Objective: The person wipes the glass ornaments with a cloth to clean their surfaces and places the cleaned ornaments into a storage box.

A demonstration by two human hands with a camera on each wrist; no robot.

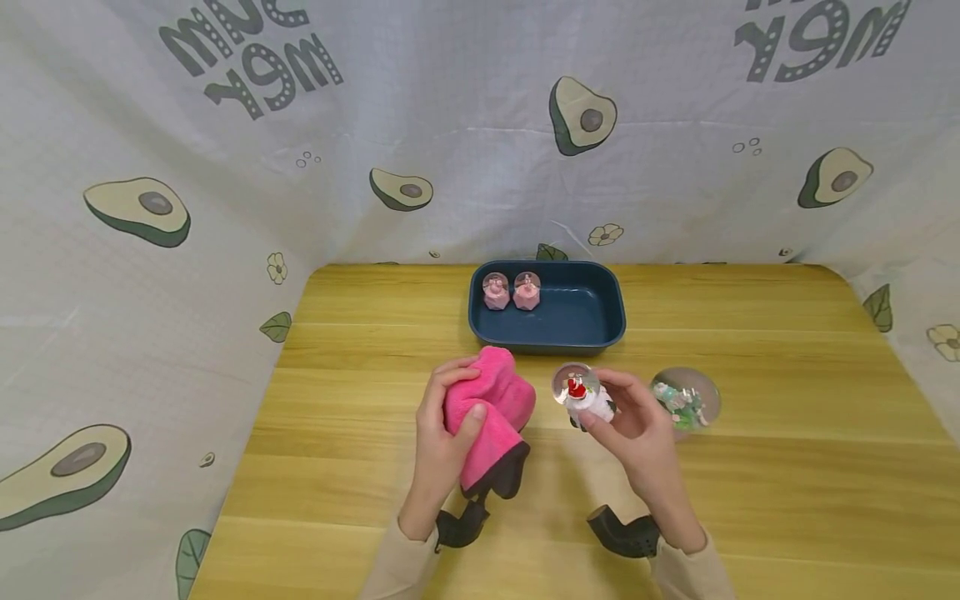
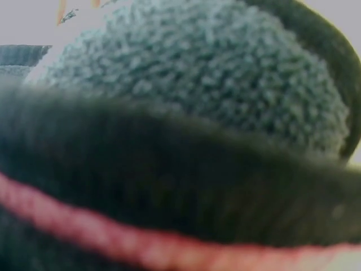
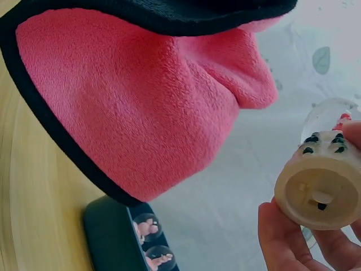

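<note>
Bunched in my left hand (image 1: 442, 425) is a pink cloth (image 1: 495, 400) with a dark edge; its folds fill most of the left wrist view, where grey-green pile and a dark border show. My right hand (image 1: 645, 433) holds a small snow globe (image 1: 581, 392) by its white base, a red figure inside the clear ball. In the right wrist view the hollow underside of that globe's base (image 3: 321, 192) faces the camera, and the cloth (image 3: 130, 96) hangs apart from it. Just right of my right hand stands a larger snow globe (image 1: 686, 400) with green and white figures.
A dark blue rectangular tray (image 1: 577, 312) stands at the table's back edge. Two little pink snow globes, one left (image 1: 496, 292) and one right (image 1: 527, 292), sit in its left end. Behind the wooden table (image 1: 337, 400) hangs a white curtain (image 1: 465, 100) printed with avocados.
</note>
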